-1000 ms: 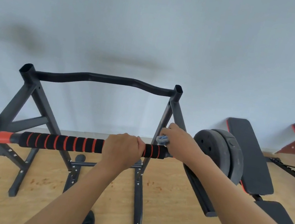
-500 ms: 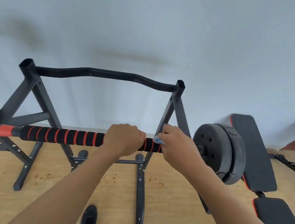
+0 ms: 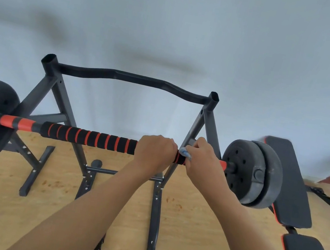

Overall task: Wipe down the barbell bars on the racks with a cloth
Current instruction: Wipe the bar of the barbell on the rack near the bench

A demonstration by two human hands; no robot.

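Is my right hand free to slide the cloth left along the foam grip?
Probably not: the left hand grips the barbell bar right beside the right hand and cloth, blocking the foam grip.

left hand (image 3: 155, 153) fisted, right hand (image 3: 203, 162) pinching

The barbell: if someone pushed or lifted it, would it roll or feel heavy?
Probably heavy: the barbell carries thick plates at both ends. Round throughout, it could roll if pushed; the left hand gripping it likely steadies it. Its ribbed padded sleeve should feel grippy, not slippery.
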